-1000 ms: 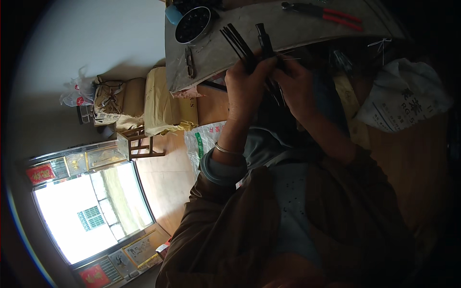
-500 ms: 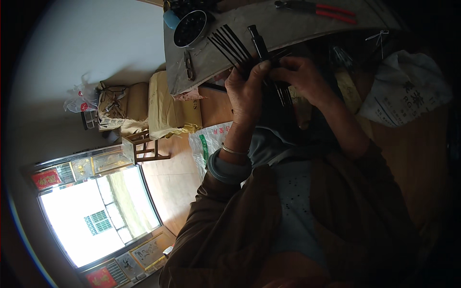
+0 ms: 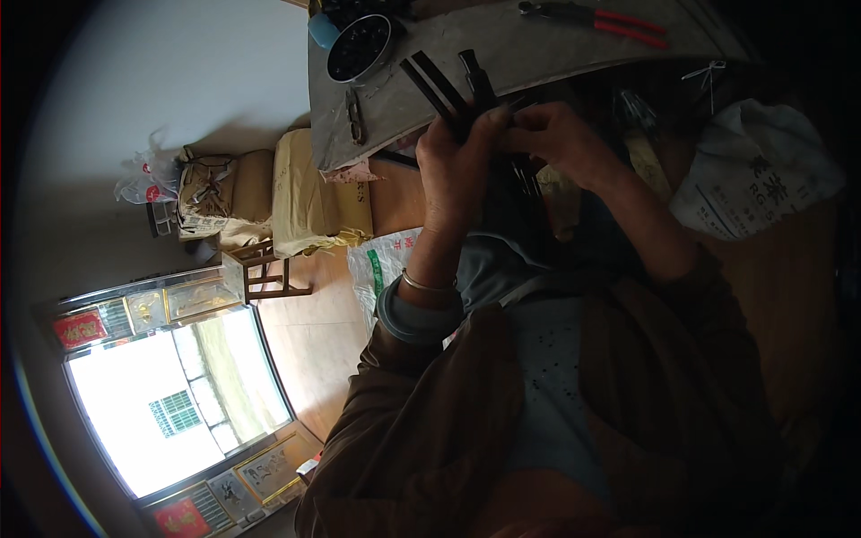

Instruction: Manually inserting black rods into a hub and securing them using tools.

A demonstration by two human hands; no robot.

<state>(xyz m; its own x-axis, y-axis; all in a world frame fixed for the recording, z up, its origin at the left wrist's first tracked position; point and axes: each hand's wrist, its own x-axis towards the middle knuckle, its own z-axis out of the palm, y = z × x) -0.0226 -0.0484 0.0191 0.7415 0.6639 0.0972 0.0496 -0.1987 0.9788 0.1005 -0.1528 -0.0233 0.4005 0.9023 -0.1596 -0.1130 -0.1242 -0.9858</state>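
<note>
Both my hands meet at the near edge of the table, around what looks like a black umbrella frame. My left hand [image 3: 453, 170] is closed round thin black ribs [image 3: 432, 81], which stick up past its fingers in two narrow stacks. Beside them rises a black tube [image 3: 478, 76] with a knobbed end, my left thumb lying against its base. My right hand [image 3: 569, 148] has its fingers pinched together at the frame, just right of the tube. More dark rib ends [image 3: 526, 177] hang below the hands. What exactly the right fingertips grip is hidden.
On the grey table [image 3: 502, 40] are a bowl [image 3: 390, 47] of small black parts, red-handled pliers [image 3: 628, 27] and a small dark tool [image 3: 356, 121]. A white sack [image 3: 753, 179] stands at right. Cartons [image 3: 309, 193] and a wooden stool [image 3: 269, 273] are at left.
The ribs above my left hand were fanned out singly and now lie together in two stacks. My right hand stays at the frame. The whole view has shifted slightly.
</note>
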